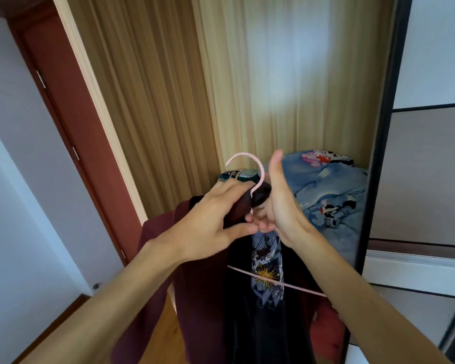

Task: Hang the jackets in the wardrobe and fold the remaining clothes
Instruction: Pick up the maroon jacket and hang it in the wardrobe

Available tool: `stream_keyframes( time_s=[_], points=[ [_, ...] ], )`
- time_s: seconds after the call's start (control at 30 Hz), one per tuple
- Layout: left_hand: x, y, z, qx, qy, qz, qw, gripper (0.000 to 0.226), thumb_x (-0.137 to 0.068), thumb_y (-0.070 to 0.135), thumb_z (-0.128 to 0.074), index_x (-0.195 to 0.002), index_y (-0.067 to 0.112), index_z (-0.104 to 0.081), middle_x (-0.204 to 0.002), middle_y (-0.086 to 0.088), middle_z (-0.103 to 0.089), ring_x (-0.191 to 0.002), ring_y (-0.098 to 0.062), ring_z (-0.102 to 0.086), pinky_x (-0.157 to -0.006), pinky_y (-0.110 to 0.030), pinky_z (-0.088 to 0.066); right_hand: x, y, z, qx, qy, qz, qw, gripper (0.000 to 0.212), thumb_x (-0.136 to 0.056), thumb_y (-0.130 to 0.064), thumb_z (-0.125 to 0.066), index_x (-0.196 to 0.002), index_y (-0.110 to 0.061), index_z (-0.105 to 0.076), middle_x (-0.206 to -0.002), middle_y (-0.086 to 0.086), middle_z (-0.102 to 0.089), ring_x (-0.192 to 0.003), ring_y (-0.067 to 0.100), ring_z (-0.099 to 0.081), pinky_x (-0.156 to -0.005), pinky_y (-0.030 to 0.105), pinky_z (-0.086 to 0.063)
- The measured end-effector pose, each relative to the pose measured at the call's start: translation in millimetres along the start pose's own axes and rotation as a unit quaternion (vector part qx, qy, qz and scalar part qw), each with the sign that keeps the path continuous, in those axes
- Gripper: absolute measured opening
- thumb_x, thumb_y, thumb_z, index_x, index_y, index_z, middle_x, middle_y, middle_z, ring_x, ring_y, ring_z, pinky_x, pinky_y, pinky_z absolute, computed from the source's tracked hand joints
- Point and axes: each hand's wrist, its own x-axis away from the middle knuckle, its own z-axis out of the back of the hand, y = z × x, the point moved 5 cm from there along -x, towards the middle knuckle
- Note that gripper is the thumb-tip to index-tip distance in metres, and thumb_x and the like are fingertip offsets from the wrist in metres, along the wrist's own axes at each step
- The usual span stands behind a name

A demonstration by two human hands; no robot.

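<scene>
A maroon jacket (195, 298) with a dark inside hangs on a pink hanger (258, 170), held up in front of me. The hanger's hook points up and its lower bar (286, 283) crosses a blue patterned strip of cloth (267, 271) inside the jacket. My left hand (213, 222) grips the jacket's collar at the hanger's neck. My right hand (281, 203) stands flat beside the hook with its fingers straight up and its thumb at the neck of the hanger.
Beige curtains (155, 101) fill the view behind the jacket. A bed with blue printed bedding (331, 185) lies right of it. A dark upright frame (381, 153) and grey wardrobe panels (431, 179) stand at the right, a brown door (71, 114) at the left, wooden floor (166, 332) below.
</scene>
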Motion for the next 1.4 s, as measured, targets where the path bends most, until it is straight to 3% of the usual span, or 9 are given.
stream_keyframes(
  time_s=[0.13,0.3,0.43,0.7,0.83,0.93,1.03,1.27,1.4],
  points=[
    [-2,-18,10,-0.181,0.037,-0.001,0.983,0.084,-0.081,0.076,-0.052,-0.151,0.035,-0.028,-0.116,0.008,-0.058,-0.1,-0.018,-0.062,-0.078,-0.04,-0.055,-7,-5,-2,0.013,0.019,0.024,0.999,0.101,-0.066,-0.086,-0.018,-0.084,0.003,-0.061,-0.05,0.013,-0.057,-0.029,0.013,-0.048,-0.033,0.017,-0.033],
    [-14,-29,5,-0.24,0.0,-0.058,0.969,0.08,-0.083,0.075,-0.044,-0.145,0.025,-0.039,-0.087,0.004,-0.071,-0.071,-0.022,-0.065,-0.055,-0.03,-0.041,-16,9,-3,0.025,-0.026,-0.014,0.999,0.095,-0.065,-0.088,-0.019,-0.097,-0.009,-0.06,-0.06,0.02,-0.061,-0.035,0.02,-0.051,-0.039,0.021,-0.036],
    [-20,-48,11,-0.223,0.003,-0.047,0.974,0.073,-0.086,0.076,-0.034,-0.134,0.024,-0.05,-0.073,-0.001,-0.068,-0.066,-0.026,-0.064,-0.056,-0.033,-0.042,-20,8,27,0.105,-0.089,-0.039,0.99,0.093,-0.073,-0.085,-0.019,-0.139,-0.024,-0.041,-0.089,0.018,-0.076,-0.067,0.031,-0.072,-0.049,0.029,-0.053],
    [-9,-79,37,-0.163,0.063,0.006,0.985,0.07,-0.088,0.08,-0.029,-0.114,0.024,-0.061,-0.041,0.012,-0.035,-0.043,-0.003,-0.048,-0.047,-0.023,-0.029,-21,65,126,0.16,-0.005,-0.076,0.984,0.077,-0.094,-0.068,-0.019,-0.117,-0.011,-0.065,-0.1,0.02,-0.076,-0.092,0.028,-0.074,-0.078,0.03,-0.058],
    [-10,-77,44,-0.158,0.063,0.011,0.985,0.064,-0.088,0.078,-0.032,-0.113,0.027,-0.062,-0.042,0.009,-0.04,-0.052,-0.008,-0.055,-0.05,-0.021,-0.035,-24,163,140,0.174,-0.011,-0.105,0.979,0.062,-0.09,-0.049,-0.057,-0.119,0.007,-0.058,-0.102,0.021,-0.066,-0.077,0.004,-0.064,-0.074,0.011,-0.048],
    [-5,-75,55,-0.162,0.077,0.002,0.984,0.055,-0.09,0.077,-0.035,-0.112,0.033,-0.059,-0.05,0.004,-0.054,-0.05,-0.014,-0.056,-0.056,-0.035,-0.048,-16,237,109,0.106,-0.112,-0.211,0.965,0.035,-0.096,-0.041,-0.064,-0.128,-0.029,-0.061,-0.123,-0.012,-0.069,-0.112,-0.006,-0.059,-0.091,0.004,-0.041],
    [4,-72,72,-0.168,0.101,0.001,0.981,0.052,-0.091,0.075,-0.037,-0.116,0.036,-0.059,-0.054,-0.001,-0.059,-0.048,-0.012,-0.055,-0.058,-0.037,-0.051,1,234,58,0.118,-0.117,-0.202,0.965,0.047,-0.088,-0.01,-0.074,-0.107,-0.041,-0.045,-0.103,-0.032,-0.051,-0.103,-0.009,-0.057,-0.078,-0.003,-0.038],
    [33,-82,94,-0.199,0.113,0.037,0.973,0.052,-0.092,0.075,-0.036,-0.114,0.034,-0.059,-0.052,0.009,-0.054,-0.049,-0.005,-0.055,-0.059,-0.031,-0.047,-22,309,26,0.187,-0.142,-0.146,0.961,0.057,-0.057,-0.057,-0.091,-0.103,-0.031,-0.071,-0.109,-0.007,-0.074,-0.107,0.013,-0.069,-0.107,0.047,-0.047],
    [58,-100,107,-0.212,0.12,0.069,0.967,0.053,-0.09,0.077,-0.034,-0.11,0.036,-0.059,-0.063,-0.004,-0.067,-0.063,-0.027,-0.068,-0.064,-0.037,-0.052,-35,282,41,0.226,-0.095,-0.088,0.965,0.035,-0.086,-0.03,-0.077,-0.116,-0.013,-0.07,-0.11,-0.002,-0.073,-0.102,0.007,-0.069,-0.102,0.033,-0.051]
  ],
)
